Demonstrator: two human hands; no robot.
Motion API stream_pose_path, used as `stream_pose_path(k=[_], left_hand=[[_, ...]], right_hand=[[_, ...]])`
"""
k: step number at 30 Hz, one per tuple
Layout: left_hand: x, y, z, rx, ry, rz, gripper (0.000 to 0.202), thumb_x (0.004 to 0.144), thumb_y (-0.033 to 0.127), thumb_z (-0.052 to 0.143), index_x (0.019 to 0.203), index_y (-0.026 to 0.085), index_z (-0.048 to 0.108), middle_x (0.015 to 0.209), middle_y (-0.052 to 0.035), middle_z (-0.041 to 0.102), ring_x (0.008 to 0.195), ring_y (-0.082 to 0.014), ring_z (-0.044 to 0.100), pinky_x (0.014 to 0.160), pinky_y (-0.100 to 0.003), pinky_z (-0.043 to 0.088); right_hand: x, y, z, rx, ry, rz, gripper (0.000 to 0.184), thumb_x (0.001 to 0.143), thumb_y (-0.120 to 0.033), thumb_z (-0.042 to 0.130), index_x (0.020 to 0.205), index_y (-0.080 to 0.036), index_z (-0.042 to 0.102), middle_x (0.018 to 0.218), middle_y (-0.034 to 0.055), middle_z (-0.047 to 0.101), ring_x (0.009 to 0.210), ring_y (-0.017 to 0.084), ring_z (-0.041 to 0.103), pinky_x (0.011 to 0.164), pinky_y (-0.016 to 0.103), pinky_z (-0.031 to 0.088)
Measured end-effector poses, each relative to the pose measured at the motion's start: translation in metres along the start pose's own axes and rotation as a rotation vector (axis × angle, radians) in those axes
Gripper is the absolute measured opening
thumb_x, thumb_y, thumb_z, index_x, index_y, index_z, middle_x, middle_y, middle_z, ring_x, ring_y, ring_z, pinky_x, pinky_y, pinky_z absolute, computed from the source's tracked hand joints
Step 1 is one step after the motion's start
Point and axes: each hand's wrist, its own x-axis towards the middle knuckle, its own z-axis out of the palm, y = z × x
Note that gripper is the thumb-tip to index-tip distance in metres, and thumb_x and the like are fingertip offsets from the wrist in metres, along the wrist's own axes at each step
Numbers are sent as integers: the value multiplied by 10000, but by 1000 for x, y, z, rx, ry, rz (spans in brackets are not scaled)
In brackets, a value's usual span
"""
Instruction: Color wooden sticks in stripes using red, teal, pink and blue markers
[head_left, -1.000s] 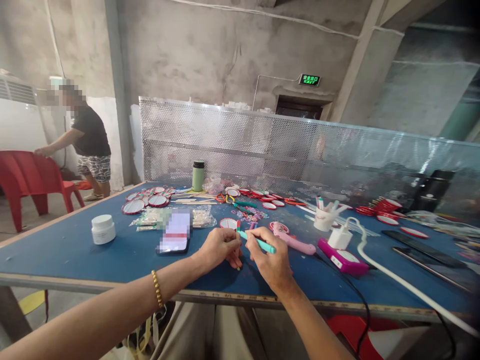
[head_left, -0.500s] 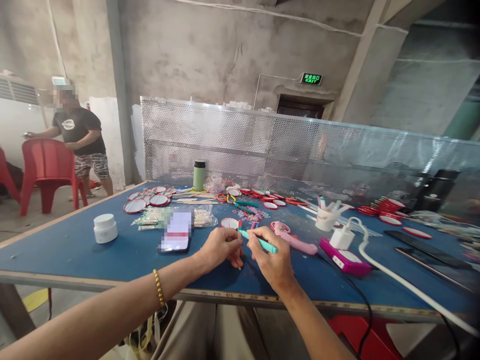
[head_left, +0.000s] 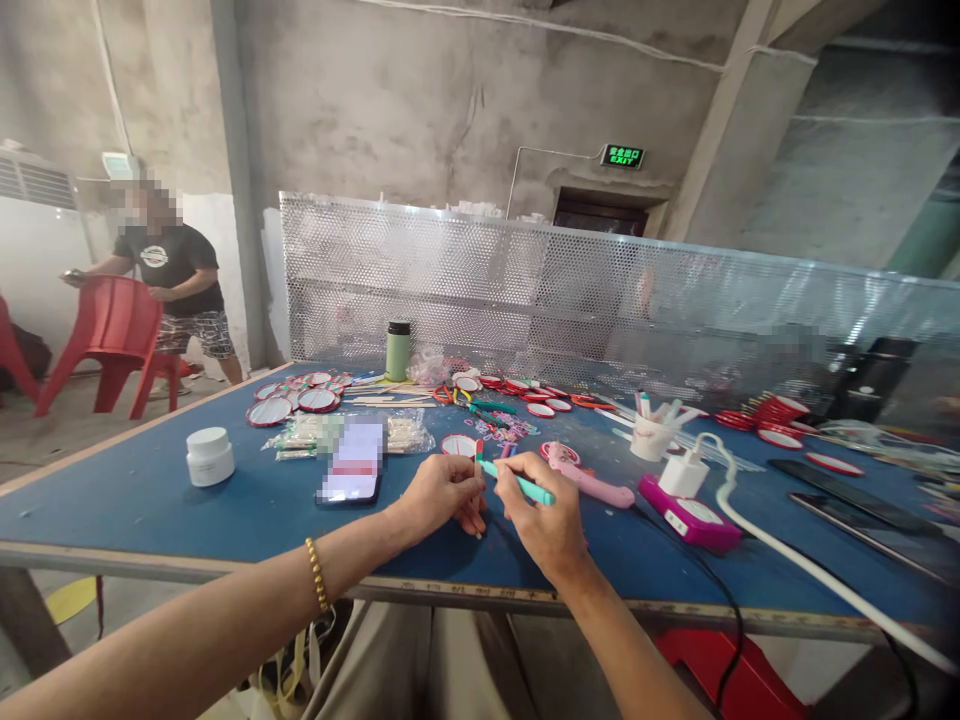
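My right hand (head_left: 541,525) is closed round a teal pen-like tool (head_left: 517,482), its tip pointing left toward my left hand (head_left: 441,492). My left hand is pinched on a small thin stick with a red and green end (head_left: 478,452), held upright just above the blue table (head_left: 150,500). Both hands hover near the table's front edge. A phone (head_left: 350,474) lies just left of my left hand. A pink tool (head_left: 589,484) lies just right of my right hand.
A white jar (head_left: 209,456) stands at the left. Round red-rimmed mirrors (head_left: 300,398), packets of sticks (head_left: 405,432), a green bottle (head_left: 397,351), a cup of pens (head_left: 649,434), a magenta device (head_left: 686,518) with charger and white cable lie around. A person moves a red chair (head_left: 112,335) far left.
My hands have stayed almost still. The person at the far left has turned and shifted the red chair to the right.
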Motion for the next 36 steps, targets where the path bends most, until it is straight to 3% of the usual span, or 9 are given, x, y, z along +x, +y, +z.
stream_pose_path(k=[36], left_hand=[[3, -3, -1, -7, -4, 0, 334, 735, 430, 703, 671, 140, 551, 538, -12, 624, 460, -165, 666, 417, -212, 517]], right_hand=[[1, 3, 1, 28, 27, -14, 199, 920, -278, 550, 756, -189, 622, 586, -25, 598, 435, 89, 520, 443, 202, 415]])
